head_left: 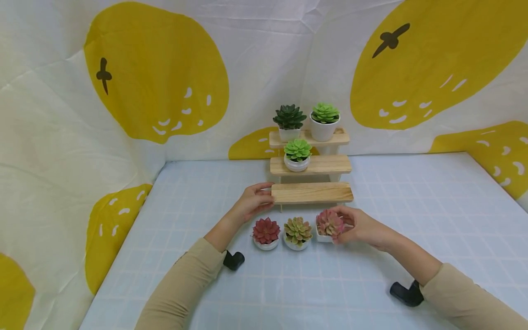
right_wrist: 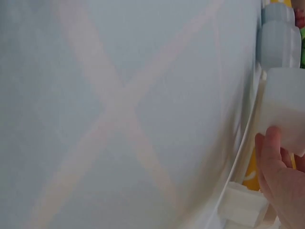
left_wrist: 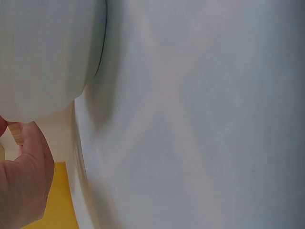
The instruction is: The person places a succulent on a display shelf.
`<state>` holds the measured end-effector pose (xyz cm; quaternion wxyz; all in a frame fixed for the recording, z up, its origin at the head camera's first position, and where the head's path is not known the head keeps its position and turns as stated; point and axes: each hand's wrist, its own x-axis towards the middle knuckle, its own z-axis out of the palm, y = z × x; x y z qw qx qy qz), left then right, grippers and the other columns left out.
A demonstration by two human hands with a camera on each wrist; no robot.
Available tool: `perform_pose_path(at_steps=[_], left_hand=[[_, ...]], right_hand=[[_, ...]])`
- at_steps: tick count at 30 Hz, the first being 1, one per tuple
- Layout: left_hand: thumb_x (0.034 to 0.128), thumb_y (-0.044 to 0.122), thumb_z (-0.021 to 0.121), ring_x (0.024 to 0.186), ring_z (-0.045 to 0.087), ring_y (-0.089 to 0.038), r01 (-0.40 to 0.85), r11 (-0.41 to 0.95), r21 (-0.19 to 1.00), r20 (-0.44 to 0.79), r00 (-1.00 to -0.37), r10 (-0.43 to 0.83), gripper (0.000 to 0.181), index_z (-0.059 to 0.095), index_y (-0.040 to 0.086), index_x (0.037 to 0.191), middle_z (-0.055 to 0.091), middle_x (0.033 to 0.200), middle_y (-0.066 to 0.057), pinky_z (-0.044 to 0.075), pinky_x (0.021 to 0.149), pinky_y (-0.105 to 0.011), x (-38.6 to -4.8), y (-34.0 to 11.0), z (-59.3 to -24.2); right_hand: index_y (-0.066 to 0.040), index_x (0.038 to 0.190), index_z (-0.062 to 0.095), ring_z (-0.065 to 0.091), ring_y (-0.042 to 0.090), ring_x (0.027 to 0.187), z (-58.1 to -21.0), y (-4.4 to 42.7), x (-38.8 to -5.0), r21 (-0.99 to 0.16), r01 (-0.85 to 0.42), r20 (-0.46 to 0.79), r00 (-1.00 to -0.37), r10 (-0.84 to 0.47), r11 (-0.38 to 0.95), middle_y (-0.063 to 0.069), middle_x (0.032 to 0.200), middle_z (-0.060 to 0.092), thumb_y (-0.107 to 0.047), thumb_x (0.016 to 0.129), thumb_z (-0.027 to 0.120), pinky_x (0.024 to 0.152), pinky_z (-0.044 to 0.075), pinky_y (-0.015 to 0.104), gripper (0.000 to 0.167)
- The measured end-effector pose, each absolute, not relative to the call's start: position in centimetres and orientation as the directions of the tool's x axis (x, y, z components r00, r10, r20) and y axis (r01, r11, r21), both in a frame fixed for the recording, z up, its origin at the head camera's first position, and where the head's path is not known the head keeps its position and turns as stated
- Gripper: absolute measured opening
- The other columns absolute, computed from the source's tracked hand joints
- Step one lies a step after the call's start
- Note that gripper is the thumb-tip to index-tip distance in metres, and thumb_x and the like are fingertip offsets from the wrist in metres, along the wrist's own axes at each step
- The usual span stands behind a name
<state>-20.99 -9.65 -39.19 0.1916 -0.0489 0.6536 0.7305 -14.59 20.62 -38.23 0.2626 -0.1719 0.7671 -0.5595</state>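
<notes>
R hand [head_left: 355, 225] fingers clamped on pink succulent [head_left: 329, 222] in wht pot [head_left: 323, 238], in front of btm shelf [head_left: 312, 193], R end; can't tell if pot touches surface [head_left: 288, 284]. L hand [head_left: 253, 201] fingers pinch btm shelf's L end. Just L of pink one: olive succulent [head_left: 298, 230], then red succulent [head_left: 266, 230]. Mid shelf [head_left: 332, 163]: grn succulent [head_left: 298, 149]. Top shelf [head_left: 344, 137]: dk-grn succulent [head_left: 289, 117], lt-grn succulent [head_left: 325, 112].

No readable text, labels or numbers anywhere.
</notes>
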Motion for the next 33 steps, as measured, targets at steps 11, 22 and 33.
perform_pose_path(at_steps=[11, 22, 33], left_hand=[[0.0843, -0.01, 0.057, 0.084, 0.057, -0.015, -0.325, -0.082, 0.942, -0.3, -0.926, 0.228, 0.051, 0.048, 0.001, 0.133, 0.056, 0.115, -0.02, 0.053, 0.071, -0.023, -20.9, -9.7, -39.0], [0.0842, -0.01, 0.057, 0.086, 0.057, -0.016, -0.333, -0.082, 0.939, -0.307, -0.923, 0.231, 0.052, 0.047, 0.001, 0.134, 0.055, 0.118, -0.021, 0.053, 0.072, -0.023, -20.8, -9.7, -39.0], [0.0844, -0.01, 0.057, 0.085, 0.057, -0.016, -0.332, -0.077, 0.94, -0.307, -0.923, 0.23, 0.051, 0.048, 0.001, 0.133, 0.055, 0.116, -0.021, 0.053, 0.073, -0.024, -20.9, -9.7, -39.0]], right_hand=[[0.006, 0.132, 0.039, 0.053, 0.025, 0.105, -37.6, 20.8, -14.8, -0.953, 0.013, -0.185, -0.816, -0.548, 0.302, 0.019, 0.118, 0.053, -0.003, 0.072, 0.077, 0.079, 0.052, 0.032, 0.072], [0.005, 0.132, 0.041, 0.042, 0.037, 0.119, -36.7, 21.1, -15.0, -0.945, 0.004, -0.179, -0.843, -0.507, 0.328, 0.02, 0.124, 0.052, -0.008, 0.073, 0.078, 0.087, 0.047, 0.031, 0.071], [0.005, 0.132, 0.04, 0.045, 0.032, 0.116, -35.4, 21.4, -15.3, -0.939, 0.003, -0.182, -0.855, -0.486, 0.345, 0.019, 0.123, 0.051, -0.008, 0.074, 0.076, 0.086, 0.048, 0.03, 0.069]])
